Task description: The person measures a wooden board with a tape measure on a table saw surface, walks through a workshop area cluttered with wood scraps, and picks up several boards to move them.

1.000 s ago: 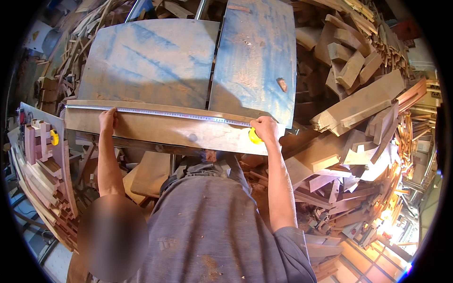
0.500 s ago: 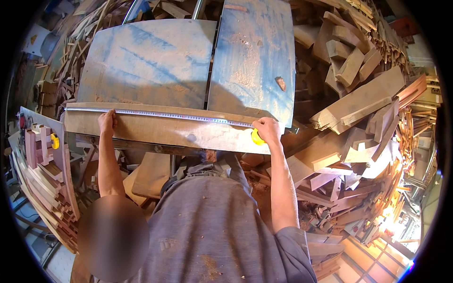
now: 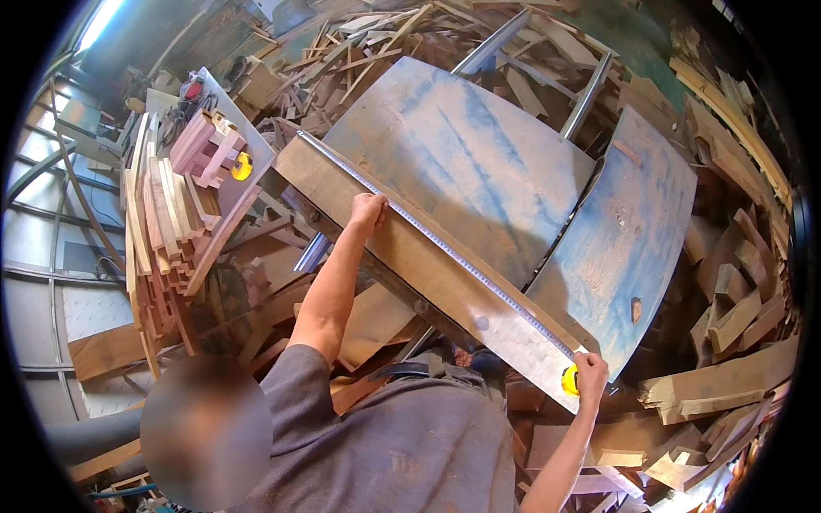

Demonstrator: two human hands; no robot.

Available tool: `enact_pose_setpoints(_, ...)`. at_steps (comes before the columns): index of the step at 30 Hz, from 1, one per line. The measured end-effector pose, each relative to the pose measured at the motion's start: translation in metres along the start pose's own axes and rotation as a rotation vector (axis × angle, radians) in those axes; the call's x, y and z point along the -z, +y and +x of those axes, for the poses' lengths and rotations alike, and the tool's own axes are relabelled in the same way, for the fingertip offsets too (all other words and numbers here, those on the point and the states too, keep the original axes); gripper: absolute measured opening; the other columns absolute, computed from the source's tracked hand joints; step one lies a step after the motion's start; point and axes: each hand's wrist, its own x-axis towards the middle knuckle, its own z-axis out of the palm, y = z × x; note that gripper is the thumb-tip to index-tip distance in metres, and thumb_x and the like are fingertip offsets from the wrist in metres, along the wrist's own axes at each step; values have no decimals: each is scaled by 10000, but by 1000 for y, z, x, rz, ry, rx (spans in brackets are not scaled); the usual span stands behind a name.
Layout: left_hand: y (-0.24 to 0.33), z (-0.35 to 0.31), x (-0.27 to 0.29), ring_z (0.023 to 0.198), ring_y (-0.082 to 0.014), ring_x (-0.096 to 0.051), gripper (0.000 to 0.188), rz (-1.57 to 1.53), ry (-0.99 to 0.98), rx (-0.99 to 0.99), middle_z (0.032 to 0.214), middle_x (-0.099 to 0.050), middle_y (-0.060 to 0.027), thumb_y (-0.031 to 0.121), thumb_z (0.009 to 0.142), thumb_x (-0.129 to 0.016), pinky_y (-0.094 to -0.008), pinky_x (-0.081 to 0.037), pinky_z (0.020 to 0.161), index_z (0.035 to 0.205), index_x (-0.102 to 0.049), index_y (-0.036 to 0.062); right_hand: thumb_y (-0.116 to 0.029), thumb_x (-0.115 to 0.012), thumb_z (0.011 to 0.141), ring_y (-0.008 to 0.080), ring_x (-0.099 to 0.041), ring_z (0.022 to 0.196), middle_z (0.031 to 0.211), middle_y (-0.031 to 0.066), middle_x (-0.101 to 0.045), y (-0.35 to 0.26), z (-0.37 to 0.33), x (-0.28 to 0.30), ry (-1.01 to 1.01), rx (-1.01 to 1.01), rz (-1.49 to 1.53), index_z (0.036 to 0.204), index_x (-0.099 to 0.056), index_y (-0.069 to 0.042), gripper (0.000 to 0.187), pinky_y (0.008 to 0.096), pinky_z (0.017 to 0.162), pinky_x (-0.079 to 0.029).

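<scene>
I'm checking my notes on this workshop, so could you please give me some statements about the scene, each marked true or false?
1. The left hand is at the wooden board. True.
2. The measuring blade is fully retracted. False: the pale blade stretches along the board.
3. The right hand holds a yellow tape measure. True.
4. The person's shirt is bright red. False: the shirt is dark grey.
</scene>
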Motion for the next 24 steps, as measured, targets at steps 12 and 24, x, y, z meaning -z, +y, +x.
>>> enact_pose_setpoints(12, 0, 4, 3, 422, -75, -360, 250, 54, -52, 10, 543, -417, 50, 212, 843, -612, -265, -264, 377, 621, -512, 156, -377, -614, 746, 299, -649, 715, 750, 170, -664, 9, 23, -8, 13, 14, -140, 808, -701, -46, 348, 393, 677, -488)
enact_pose_setpoints(24, -10, 27, 6, 416, -94, -402, 248, 107, -100, -33, 549, -468, 29, 220, 821, -645, -261, -309, 370, 620, -525, 139, -407, -621, 715, 314, -663, 788, 819, 151, -692, 3, 29, -6, -10, -100, -234, 813, -734, -94, 346, 398, 729, -504)
